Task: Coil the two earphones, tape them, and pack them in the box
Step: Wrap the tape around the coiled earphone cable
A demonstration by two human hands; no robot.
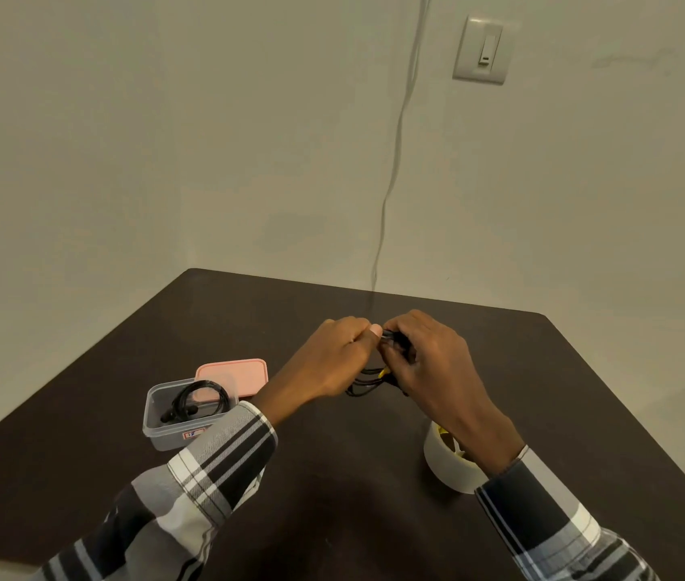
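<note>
Above the middle of the dark table, my left hand (338, 354) and my right hand (428, 358) meet around a coiled black earphone (368, 381). Both pinch the bundle near its top, and loops hang below between them. A spot of yellow shows on the coil. A second coiled black earphone (196, 402) lies inside the clear plastic box (154, 429) at the left. The white tape roll (445, 459) stands on the table under my right wrist, partly hidden by it.
The box's pink lid (233, 375) lies flat just behind the box. A thin cable (391, 178) runs down the wall to the table's far edge. A wall switch (484, 50) is at the upper right.
</note>
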